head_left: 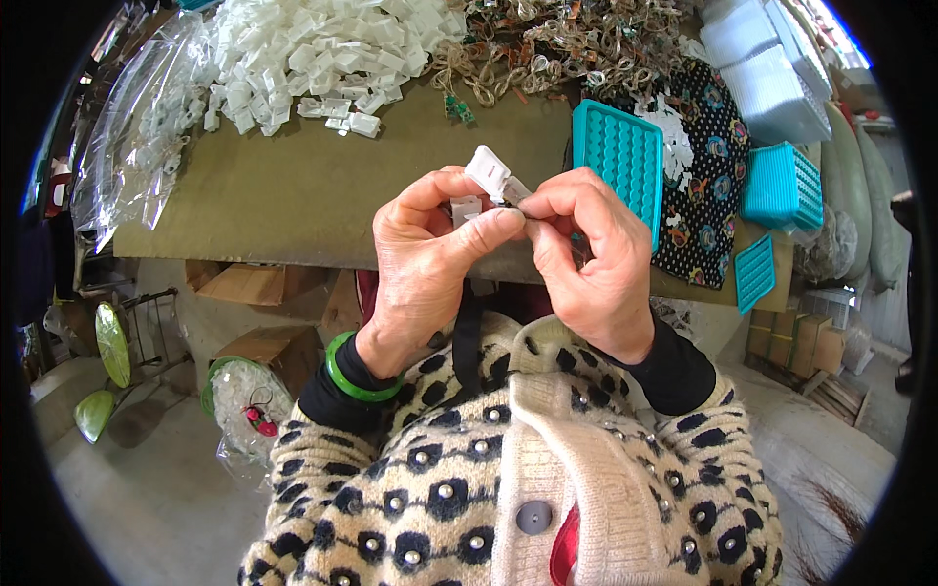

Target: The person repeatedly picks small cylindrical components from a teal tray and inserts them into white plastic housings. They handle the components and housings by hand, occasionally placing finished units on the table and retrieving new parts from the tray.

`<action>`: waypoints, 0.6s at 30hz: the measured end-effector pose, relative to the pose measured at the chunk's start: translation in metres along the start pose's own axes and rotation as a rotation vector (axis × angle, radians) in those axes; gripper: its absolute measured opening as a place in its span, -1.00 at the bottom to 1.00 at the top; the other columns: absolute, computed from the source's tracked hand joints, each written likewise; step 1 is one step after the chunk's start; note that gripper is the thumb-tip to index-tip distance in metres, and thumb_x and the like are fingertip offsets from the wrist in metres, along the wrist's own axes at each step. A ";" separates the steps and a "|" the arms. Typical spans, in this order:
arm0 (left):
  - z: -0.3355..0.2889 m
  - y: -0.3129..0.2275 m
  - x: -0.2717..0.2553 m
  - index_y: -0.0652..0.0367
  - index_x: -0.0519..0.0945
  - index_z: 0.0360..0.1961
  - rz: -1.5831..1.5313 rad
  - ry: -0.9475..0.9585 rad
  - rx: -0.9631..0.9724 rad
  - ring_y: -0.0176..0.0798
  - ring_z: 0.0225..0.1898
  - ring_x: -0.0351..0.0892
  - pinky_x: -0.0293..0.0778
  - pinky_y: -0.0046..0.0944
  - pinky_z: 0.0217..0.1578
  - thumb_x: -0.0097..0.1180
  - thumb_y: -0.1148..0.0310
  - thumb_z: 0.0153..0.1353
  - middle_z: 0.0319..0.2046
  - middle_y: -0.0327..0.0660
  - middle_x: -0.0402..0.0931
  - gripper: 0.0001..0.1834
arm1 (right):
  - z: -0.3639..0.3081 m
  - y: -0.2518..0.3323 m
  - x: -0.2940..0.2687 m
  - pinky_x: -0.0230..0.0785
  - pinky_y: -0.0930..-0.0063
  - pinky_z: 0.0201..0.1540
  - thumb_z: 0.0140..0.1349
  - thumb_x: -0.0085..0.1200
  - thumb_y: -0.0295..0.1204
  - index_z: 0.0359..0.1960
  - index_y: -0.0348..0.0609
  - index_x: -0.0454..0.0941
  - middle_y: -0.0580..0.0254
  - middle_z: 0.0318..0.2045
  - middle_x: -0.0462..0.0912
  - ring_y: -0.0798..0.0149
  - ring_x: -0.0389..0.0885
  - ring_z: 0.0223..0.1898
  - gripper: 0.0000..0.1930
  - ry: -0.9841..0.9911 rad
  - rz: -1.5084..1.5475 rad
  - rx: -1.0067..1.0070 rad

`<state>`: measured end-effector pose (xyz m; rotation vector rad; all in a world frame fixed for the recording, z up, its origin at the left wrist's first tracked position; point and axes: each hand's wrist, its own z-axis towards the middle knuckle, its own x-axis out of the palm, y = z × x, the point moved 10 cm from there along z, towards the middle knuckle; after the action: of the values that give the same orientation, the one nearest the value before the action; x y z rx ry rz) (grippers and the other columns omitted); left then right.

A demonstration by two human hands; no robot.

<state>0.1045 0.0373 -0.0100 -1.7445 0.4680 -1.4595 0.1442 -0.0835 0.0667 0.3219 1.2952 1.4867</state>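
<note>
Head view: your L hand (430, 239) has the white case (488, 168) pinched btwn thumb and fingers, so that grip is closed on it. Case is up in front of you, seen against the surface (264, 186), its flat top tilted away. Your R hand (598, 259) comes in from the other side: grip narrow, finger and thumb nearly tip to tip by the case's lower R side. Can't tell what, if anything, is btwn those tips; your fingers hide it.

To do it well, IMO: let L do the holding, R the fine work. Brace both thumbs close tog. so the case can't twist. Press light; thin plastic may crack or spring. Tip it toward you for a clear look at that dark bit (503, 203) near R's fingertips, & line up before any push. Work well over the surface, clear of the front edge, so a dropped pc. lands there, apart from the white pile (303, 59) and wires (547, 44).
</note>
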 end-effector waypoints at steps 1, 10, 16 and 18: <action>-0.001 0.001 -0.001 0.31 0.62 -0.21 -0.010 -0.014 -0.022 -0.32 -0.28 0.66 0.62 -0.33 -0.19 0.30 0.70 0.09 -0.26 -0.17 0.64 -0.78 | -0.001 0.005 0.000 0.48 0.47 -0.44 0.05 0.07 -0.83 -0.29 -0.30 0.47 0.11 -0.39 0.53 0.23 0.61 -0.46 -0.78 -0.030 -0.030 -0.063; -0.003 -0.012 -0.005 0.30 0.62 -0.25 0.343 -0.104 0.139 -0.41 -0.41 0.61 0.51 -0.44 -0.38 0.29 0.66 0.11 -0.34 -0.25 0.65 -0.82 | -0.013 0.015 0.003 0.38 0.30 -0.49 0.00 0.19 -0.75 -0.28 -0.28 0.44 0.08 -0.43 0.48 0.07 0.53 -0.49 -0.74 -0.131 -0.327 -0.245; -0.009 -0.003 -0.009 0.27 0.63 -0.23 0.152 -0.155 -0.024 -0.47 -0.50 0.53 0.40 -0.49 -0.57 0.32 0.61 0.11 -0.39 -0.29 0.61 -0.80 | -0.011 0.012 0.005 0.31 0.27 -0.56 0.02 0.18 -0.73 -0.30 -0.26 0.42 0.09 -0.48 0.43 0.03 0.49 -0.55 -0.75 -0.129 -0.345 -0.256; -0.008 0.010 -0.007 0.27 0.61 -0.21 -0.079 -0.138 -0.199 -0.44 -0.52 0.53 0.38 -0.46 -0.60 0.31 0.60 0.13 -0.41 -0.27 0.60 -0.80 | -0.011 0.010 0.005 0.30 0.27 -0.58 0.03 0.16 -0.74 -0.30 -0.25 0.42 0.09 -0.49 0.42 0.00 0.48 -0.56 -0.76 -0.131 -0.308 -0.226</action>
<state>0.0971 0.0331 -0.0221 -2.0273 0.4893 -1.3733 0.1284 -0.0835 0.0689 0.0658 1.0101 1.3096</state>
